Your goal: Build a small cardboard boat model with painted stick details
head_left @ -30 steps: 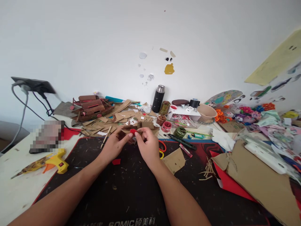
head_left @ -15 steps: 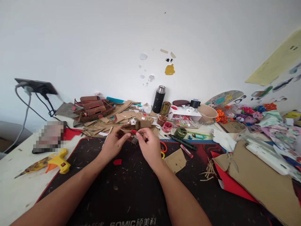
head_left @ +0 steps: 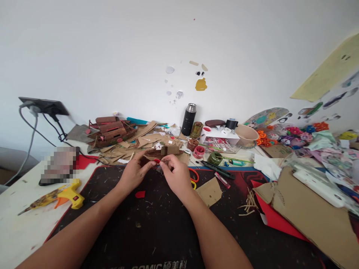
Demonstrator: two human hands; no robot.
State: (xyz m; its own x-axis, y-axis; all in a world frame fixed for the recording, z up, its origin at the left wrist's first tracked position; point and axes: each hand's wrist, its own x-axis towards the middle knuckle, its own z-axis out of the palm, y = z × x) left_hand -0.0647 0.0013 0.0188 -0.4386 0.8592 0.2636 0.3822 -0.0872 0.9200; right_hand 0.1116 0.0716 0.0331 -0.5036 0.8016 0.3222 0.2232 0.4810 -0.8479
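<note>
Between my two hands is a small red piece, pinched at its left by my left hand and touched at its right by the fingertips of my right hand. Both hands are closed, over the far edge of the black mat. Just beyond the fingers lies a brown cardboard model, partly hidden by them. Another red scrap rests on the mat below my left hand.
A yellow glue gun lies at the left. Behind are a brown model boat, cardboard scraps, a black thermos and paint jars. Scissors sit beside my right wrist; a large cardboard sheet is at the right.
The red piece has moved slightly left and down and now shows a rounder face. My fingertips have shifted with it, and the view has tilted a little.
</note>
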